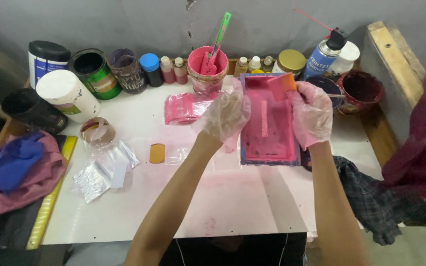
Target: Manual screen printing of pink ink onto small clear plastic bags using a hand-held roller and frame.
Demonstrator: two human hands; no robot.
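Gloved hands (267, 116) on pink screen frame (268, 123)

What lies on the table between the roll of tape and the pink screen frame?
In the head view, clear plastic sheets and a small orange card lie between the tape roll and the pink screen frame.

Blue spray can with white label (322, 58) just beyond the right hand (310, 114), white tub with blue label (47, 59), green-labelled tin (95, 73) and white cylinder container (68, 94) far left of the left hand (224, 116)
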